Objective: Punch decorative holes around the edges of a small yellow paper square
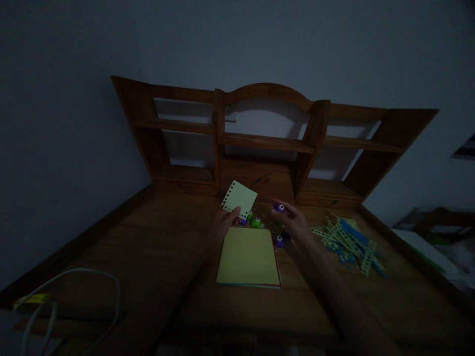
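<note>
Square plate in the left hand, purple eyed piece in the right

At the far left, a white cable [118,291] loops over the near edge of a wooden desk [159,232], beside a small yellow object [36,298]. Along the back of the desk runs a wooden shelf unit [265,143] with an arched top in the middle, standing against the wall.

Left of centre, the left hand [223,224] grasps a pale square plate [243,195] by its lower corner, thumb on top. The plate is raised and tilted, with round holes along two of its edges. Just beside the fingers is a small purple piece [243,222], largely hidden; whether the hand touches it I cannot tell. Next to it sit green pieces [256,222] with round white eyes.

Nearer the person, in the middle, lies a stack of square sheets [247,257], yellow on top, with a red edge showing beneath.

Right of the stack, the right hand [296,225] pinches a purple eyed piece [278,207] at its fingertips, above the desk. Below that hand, near the stack's upper right corner, is another purple piece [279,242].

Further right, pale perforated strips [367,258] and blue strips [352,231] lie in a jumbled heap.
</note>
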`<move>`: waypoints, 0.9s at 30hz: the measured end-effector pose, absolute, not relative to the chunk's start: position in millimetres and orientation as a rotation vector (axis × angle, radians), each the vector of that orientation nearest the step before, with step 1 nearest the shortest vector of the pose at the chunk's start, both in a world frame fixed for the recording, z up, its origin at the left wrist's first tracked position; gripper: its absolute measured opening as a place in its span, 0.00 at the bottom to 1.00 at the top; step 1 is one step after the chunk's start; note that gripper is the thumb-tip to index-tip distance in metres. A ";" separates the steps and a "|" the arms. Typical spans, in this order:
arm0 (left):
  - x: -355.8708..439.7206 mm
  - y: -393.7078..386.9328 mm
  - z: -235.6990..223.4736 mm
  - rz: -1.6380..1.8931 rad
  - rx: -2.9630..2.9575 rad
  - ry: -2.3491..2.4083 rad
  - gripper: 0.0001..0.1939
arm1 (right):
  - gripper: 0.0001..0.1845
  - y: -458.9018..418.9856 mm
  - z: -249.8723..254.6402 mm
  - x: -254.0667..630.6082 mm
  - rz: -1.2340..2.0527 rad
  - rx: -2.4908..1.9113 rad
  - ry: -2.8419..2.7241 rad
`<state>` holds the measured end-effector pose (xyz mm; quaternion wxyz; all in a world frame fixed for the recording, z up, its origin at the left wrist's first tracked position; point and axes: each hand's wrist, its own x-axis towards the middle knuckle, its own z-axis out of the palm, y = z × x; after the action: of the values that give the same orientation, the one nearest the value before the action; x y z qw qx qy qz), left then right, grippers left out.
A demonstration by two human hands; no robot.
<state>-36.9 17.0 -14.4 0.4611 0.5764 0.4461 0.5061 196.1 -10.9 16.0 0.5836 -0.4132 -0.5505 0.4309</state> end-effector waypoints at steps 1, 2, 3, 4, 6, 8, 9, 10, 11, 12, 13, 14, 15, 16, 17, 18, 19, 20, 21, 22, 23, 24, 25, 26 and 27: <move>-36.7 17.0 -14.8 1.248 1.412 1.087 0.26 | 0.23 -9.4 13.4 197.3 0.868 -1.048 -1.359; -36.5 16.8 -15.0 1.250 1.404 1.073 0.26 | 0.22 -8.2 10.7 198.6 0.722 -1.135 -1.438; -36.2 16.5 -15.0 1.254 1.396 1.061 0.26 | 0.20 -7.4 7.9 199.9 0.580 -1.219 -1.514; -35.9 16.0 -14.8 1.258 1.393 1.053 0.25 | 0.19 -6.9 5.3 201.1 0.452 -1.297 -1.581; -35.7 15.2 -13.9 1.266 1.402 1.062 0.25 | 0.18 -6.5 1.2 203.4 0.263 -1.407 -1.698; -35.9 14.6 -12.6 1.264 1.423 1.084 0.25 | 0.17 -6.2 -0.9 205.7 0.152 -1.433 -1.813; -36.0 14.4 -12.0 1.258 1.431 1.091 0.26 | 0.16 -5.8 -1.3 207.0 0.111 -1.420 -1.872; -36.2 14.4 -11.5 1.250 1.436 1.097 0.26 | 0.15 -5.2 -1.5 208.3 0.079 -1.400 -1.927; -36.3 14.3 -11.1 1.244 1.438 1.101 0.26 | 0.14 -4.4 -1.8 209.5 0.053 -1.382 -1.972; -36.4 14.2 -10.7 1.238 1.440 1.103 0.26 | 0.13 -3.4 -2.2 210.8 0.034 -1.372 -2.003; -36.4 14.1 -10.4 1.235 1.441 1.105 0.26 | 0.12 -2.2 -3.1 211.9 0.018 -1.373 -2.019; -36.3 14.0 -10.2 1.237 1.439 1.105 0.26 | 0.12 -0.8 -4.3 212.8 0.005 -1.380 -2.027; -36.2 13.8 -10.0 1.241 1.437 1.104 0.25 | 0.12 0.5 -5.9 213.4 -0.005 -1.389 -2.030; -36.0 13.6 -9.7 1.248 1.436 1.104 0.25 | 0.12 1.8 -7.7 213.8 -0.011 -1.397 -2.033; -35.8 13.4 -9.5 1.253 1.437 1.105 0.25 | 0.12 2.8 -9.5 214.0 -0.010 -1.405 -2.038; -35.6 13.3 -9.2 1.254 1.441 1.108 0.25 | 0.13 3.6 -11.1 214.0 -0.005 -1.418 -2.039; -35.3 13.2 -9.0 1.252 1.447 1.112 0.25 | 0.13 4.0 -12.4 213.8 0.004 -1.437 -2.039; -35.1 13.1 -8.8 1.247 1.455 1.116 0.26 | 0.14 4.0 -13.3 213.6 0.011 -1.460 -2.037; -34.9 13.1 -8.8 1.242 1.460 1.120 0.26 | 0.14 3.7 -13.8 213.3 0.016 -1.482 -2.036; -34.8 13.2 -8.8 1.243 1.461 1.121 0.26 | 0.14 3.2 -13.9 213.1 0.019 -1.497 -2.041; -34.7 13.2 -8.9 1.247 1.457 1.118 0.26 | 0.14 2.4 -13.6 212.9 0.017 -1.503 -2.049; -34.7 13.3 -9.0 1.255 1.449 1.112 0.26 | 0.14 1.7 -13.2 212.8 0.013 -1.504 -2.058; -34.8 13.4 -9.2 1.263 1.441 1.107 0.26 | 0.13 1.0 -12.7 212.8 0.009 -1.497 -2.068; -35.1 13.6 -9.4 1.266 1.437 1.105 0.26 | 0.13 0.5 -12.2 212.9 0.006 -1.488 -2.076; -35.5 13.9 -9.6 1.268 1.436 1.109 0.26 | 0.12 0.4 -11.8 213.0 0.004 -1.482 -2.082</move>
<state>-35.5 13.9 -9.6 0.4476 0.5800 0.4482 0.5122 213.0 0.4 -11.8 0.2889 -0.5552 -0.7799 0.0015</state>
